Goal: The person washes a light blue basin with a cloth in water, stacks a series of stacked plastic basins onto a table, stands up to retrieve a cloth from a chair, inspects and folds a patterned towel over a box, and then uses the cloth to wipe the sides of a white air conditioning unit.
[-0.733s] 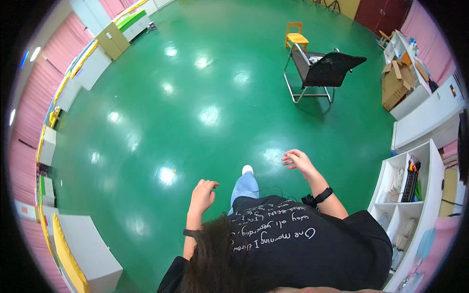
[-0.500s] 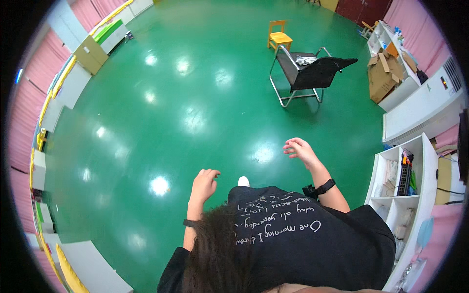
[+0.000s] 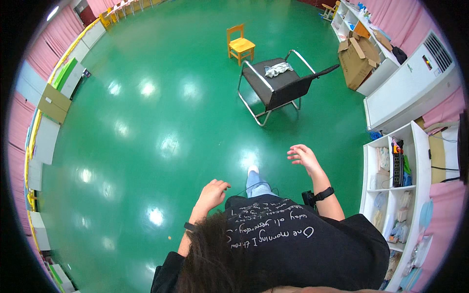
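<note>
Over the green floor (image 3: 146,176), both hands hang in the air in front of my black T-shirt. My left hand (image 3: 213,194) is empty, its fingers loosely bent. Nothing is in my right hand (image 3: 304,157) either, and its fingers are slightly curled and apart. Ahead of that hand stands a black chair (image 3: 293,90) with a metal tube frame, and neither hand touches it. A crumpled white and grey cloth (image 3: 278,70) lies on its seat. One leg in light blue trousers (image 3: 257,185), with a white shoe, is stretched forward between my hands.
A small yellow wooden chair (image 3: 241,45) stands beyond the black one. Along the right are a white shelf (image 3: 369,171) with items inside, a white floor-standing air conditioner (image 3: 405,95) and an open cardboard box (image 3: 356,63). Low white cabinets (image 3: 47,140) line the left wall.
The black chair and the small yellow chair appear nearer and further left in view. My leg has swung forward into sight. Both hands stay empty and have shifted only a little.
</note>
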A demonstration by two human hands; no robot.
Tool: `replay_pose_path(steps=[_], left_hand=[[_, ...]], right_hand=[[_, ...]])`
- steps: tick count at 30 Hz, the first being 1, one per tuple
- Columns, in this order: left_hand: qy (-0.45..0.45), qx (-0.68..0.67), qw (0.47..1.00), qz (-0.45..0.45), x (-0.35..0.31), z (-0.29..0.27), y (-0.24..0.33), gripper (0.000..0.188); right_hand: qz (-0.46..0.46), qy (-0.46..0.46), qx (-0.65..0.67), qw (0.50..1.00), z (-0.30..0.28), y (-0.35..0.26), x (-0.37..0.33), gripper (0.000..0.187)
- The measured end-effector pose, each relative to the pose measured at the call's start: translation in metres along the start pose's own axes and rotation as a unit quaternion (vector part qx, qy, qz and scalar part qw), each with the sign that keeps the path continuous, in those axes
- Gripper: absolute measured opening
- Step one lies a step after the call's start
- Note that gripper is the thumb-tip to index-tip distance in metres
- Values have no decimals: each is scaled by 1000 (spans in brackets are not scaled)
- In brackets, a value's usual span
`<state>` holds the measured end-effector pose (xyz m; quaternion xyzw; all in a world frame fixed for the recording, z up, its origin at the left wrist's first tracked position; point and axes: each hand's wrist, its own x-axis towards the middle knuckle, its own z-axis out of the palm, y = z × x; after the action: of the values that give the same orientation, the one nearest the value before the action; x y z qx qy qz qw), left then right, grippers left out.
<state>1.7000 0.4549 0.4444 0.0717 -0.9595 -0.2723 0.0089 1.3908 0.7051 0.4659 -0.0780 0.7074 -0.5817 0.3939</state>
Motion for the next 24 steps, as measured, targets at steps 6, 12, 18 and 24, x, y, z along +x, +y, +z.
replay_pose_path(steps=[6,12,18,24], left_hand=[[22,-8,1000,21,130,-54,-33,27],[95,52,994,2,233,-116,-84,29],[62,0,994,-91,290,-157,-179,35],[61,8,997,-55,372,-215,-290,36]], right_hand=[[-33,41,31,998,-22,-77,112,25],[-55,13,11,998,-8,-136,230,25],[-5,-12,6,1000,32,-178,352,23],[-19,-14,32,999,77,-236,478,24]])
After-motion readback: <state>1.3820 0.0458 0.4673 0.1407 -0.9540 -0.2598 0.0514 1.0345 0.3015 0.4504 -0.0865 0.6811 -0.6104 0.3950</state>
